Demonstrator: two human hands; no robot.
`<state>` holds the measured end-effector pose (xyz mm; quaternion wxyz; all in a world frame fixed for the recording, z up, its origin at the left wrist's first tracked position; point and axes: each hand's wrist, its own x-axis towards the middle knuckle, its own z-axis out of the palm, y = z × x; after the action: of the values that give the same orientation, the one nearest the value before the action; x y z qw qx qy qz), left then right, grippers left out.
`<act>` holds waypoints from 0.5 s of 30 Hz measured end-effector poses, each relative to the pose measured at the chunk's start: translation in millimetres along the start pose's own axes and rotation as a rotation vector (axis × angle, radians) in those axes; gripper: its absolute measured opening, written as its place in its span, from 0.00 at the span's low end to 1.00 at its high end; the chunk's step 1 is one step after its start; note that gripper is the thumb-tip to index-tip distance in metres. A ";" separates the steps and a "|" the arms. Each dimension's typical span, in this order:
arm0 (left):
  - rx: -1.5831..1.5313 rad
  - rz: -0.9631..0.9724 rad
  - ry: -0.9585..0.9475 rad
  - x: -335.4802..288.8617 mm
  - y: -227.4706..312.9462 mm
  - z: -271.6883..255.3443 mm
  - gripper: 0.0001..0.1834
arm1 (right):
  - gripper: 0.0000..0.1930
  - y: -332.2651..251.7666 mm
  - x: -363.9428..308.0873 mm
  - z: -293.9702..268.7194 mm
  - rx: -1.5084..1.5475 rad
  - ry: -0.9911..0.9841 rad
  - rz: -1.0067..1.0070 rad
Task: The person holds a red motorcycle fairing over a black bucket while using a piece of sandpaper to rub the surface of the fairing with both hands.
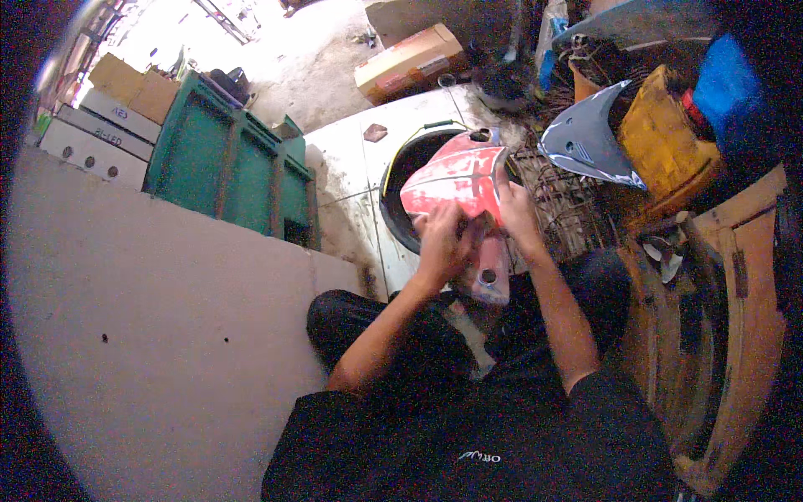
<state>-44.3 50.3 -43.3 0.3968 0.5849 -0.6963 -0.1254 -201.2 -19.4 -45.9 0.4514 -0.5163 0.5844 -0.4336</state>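
Observation:
A red curved motorcycle body panel (452,176) with whitish, rubbed-looking patches rests over a round black basin (391,197) on the pale tiles before me. My right hand (517,213) grips its right edge, thumb along the side. On the near-left part of the panel, my left hand (443,238) is closed with curled fingers, slightly blurred. Something small and dark may sit by its fingertips, but I cannot make it out. The panel's narrow near end, with a round hole (488,276), reaches toward my lap. Beyond the basin's far left lies a small reddish-brown scrap (375,132).
To the left stand a green cabinet (192,146) and stacked white boxes (96,155) behind a pale surface (167,309). A cardboard box (410,63) lies ahead. Rightward are a grey panel (577,138), a yellow container (669,138) and a brown wooden frame (744,276).

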 end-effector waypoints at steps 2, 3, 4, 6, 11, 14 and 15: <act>0.024 -0.193 0.066 11.4 -20.0 -10.4 0.13 | 0.33 -8.3 -3.0 8.8 -0.018 -0.006 -0.038; 0.034 -0.340 0.164 19.3 -21.6 -13.4 0.14 | 0.31 2.4 0.6 8.0 -0.034 -0.002 -0.051; 0.057 -0.401 0.223 32.7 -28.4 -20.9 0.16 | 0.31 7.8 3.9 6.1 -0.027 0.002 -0.053; 0.196 -0.442 0.298 33.3 -25.0 -20.6 0.15 | 0.31 17.7 9.9 2.1 -0.086 0.022 -0.146; 0.095 -0.033 0.085 2.8 -10.1 -1.6 0.11 | 0.29 10.8 3.9 4.5 -0.055 0.016 -0.109; 0.130 -0.309 0.231 27.3 -27.4 -12.6 0.13 | 0.29 19.3 5.9 4.7 -0.097 -0.013 -0.033; 0.171 -0.389 0.261 30.2 -55.1 -26.1 0.14 | 0.30 9.6 2.4 12.3 -0.080 -0.019 -0.089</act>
<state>13.3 14.6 -49.2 0.4009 0.7505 -0.5215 -0.0634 -191.4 -21.4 -58.1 0.4162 -0.5633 0.5737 -0.4247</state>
